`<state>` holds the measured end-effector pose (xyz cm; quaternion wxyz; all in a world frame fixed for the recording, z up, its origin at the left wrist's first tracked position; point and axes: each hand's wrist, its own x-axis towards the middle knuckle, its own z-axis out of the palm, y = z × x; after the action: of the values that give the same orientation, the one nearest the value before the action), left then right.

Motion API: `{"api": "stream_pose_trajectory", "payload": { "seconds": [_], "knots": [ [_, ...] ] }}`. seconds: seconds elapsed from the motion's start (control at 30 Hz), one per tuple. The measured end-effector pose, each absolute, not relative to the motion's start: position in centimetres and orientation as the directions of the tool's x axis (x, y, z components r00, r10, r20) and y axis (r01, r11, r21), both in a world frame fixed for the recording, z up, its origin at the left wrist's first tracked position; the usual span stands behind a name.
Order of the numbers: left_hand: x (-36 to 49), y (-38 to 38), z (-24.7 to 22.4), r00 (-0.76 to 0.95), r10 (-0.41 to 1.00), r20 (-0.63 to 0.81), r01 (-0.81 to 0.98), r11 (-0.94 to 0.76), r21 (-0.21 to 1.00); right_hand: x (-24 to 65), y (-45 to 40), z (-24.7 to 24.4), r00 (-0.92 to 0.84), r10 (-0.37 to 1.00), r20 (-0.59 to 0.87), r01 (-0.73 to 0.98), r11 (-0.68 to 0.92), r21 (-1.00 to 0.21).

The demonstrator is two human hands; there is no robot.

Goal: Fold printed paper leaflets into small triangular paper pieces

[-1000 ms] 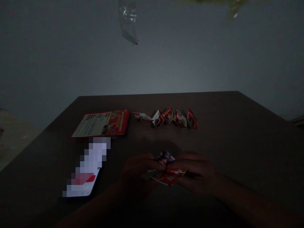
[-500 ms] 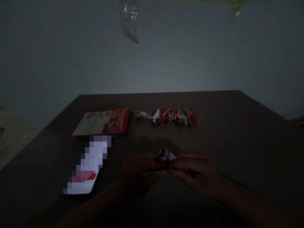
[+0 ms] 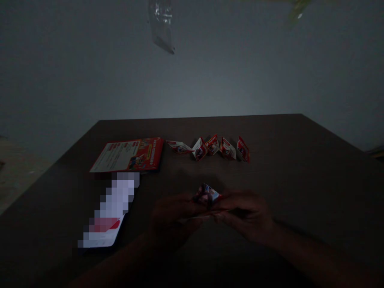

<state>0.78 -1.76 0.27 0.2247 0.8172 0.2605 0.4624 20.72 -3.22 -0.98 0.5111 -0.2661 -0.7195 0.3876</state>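
Low over the near middle of the table, a piece of folded printed paper [image 3: 214, 195] is pinched between both hands. Its pointed top sticks up above the fingers, and a pale edge shows below them. My left hand [image 3: 177, 214] grips the left side, fingers closed on it. On the right side my right hand [image 3: 246, 214] holds it between thumb and fingers. Dim light and the fingers hide most of the paper. Beyond the hands stand several red and white folded paper pieces [image 3: 199, 150] in a row.
A stack of red printed sheets [image 3: 120, 158] lies at the left of the dark table [image 3: 285, 168]. In front of it is a phone [image 3: 103, 242] with a lit, partly blurred screen. A clear plastic bag [image 3: 161, 26] hangs against the wall [image 3: 228, 68] behind.
My right-hand fingers have shifted slightly along the paper, and its tip has risen and moved a little left. Both hands still hold it. Things on the table stay in place.
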Motion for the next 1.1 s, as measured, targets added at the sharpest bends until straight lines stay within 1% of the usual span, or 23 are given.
{"api": "stream_pose_trajectory", "payload": {
  "seconds": [0.07, 0.13, 0.3, 0.37, 0.53, 0.7, 0.8, 1.0, 1.1],
  "knots": [
    [0.8, -1.9, 0.3, 0.430, 0.648, 0.628, 0.227, -0.751, 0.620, 20.7, -3.3, -0.9, -0.331, 0.786, 0.523, -0.003, 0.553, -0.833],
    [0.9, -2.0, 0.5, 0.411, 0.698, 0.586, 0.247, -0.705, 0.665, 20.7, -3.4, -0.7, -0.326, 0.803, 0.499, 0.007, 0.530, -0.848],
    [1.2, -2.2, 0.8, 0.370, 0.861, 0.349, 0.383, -0.483, 0.787, 20.5, -3.6, -0.4, -0.303, 0.884, 0.357, 0.053, 0.389, -0.920],
    [1.3, -2.2, 0.9, 0.343, 0.905, 0.252, 0.404, -0.385, 0.830, 20.5, -3.6, -0.5, -0.285, 0.912, 0.296, 0.052, 0.323, -0.945],
    [1.4, -2.3, 0.7, 0.304, 0.951, 0.063, 0.323, -0.165, 0.932, 20.3, -3.6, -0.8, -0.282, 0.942, 0.185, -0.055, 0.177, -0.983],
    [1.5, -2.0, 0.5, 0.277, 0.957, -0.087, 0.239, 0.020, 0.971, 20.2, -3.4, -1.0, -0.296, 0.951, 0.086, -0.140, 0.046, -0.989],
    [1.5, -1.6, 0.3, 0.282, 0.949, -0.142, 0.223, 0.079, 0.972, 20.2, -3.2, -1.2, -0.301, 0.952, 0.057, -0.158, 0.010, -0.987],
    [1.3, -1.4, 0.1, 0.346, 0.920, -0.186, 0.174, 0.132, 0.976, 20.5, -3.0, -1.3, -0.286, 0.958, 0.014, -0.163, -0.034, -0.986],
    [1.3, -1.4, 0.2, 0.362, 0.911, -0.197, 0.181, 0.139, 0.974, 20.5, -3.0, -1.5, -0.244, 0.970, -0.001, -0.171, -0.044, -0.984]
  ]
}}
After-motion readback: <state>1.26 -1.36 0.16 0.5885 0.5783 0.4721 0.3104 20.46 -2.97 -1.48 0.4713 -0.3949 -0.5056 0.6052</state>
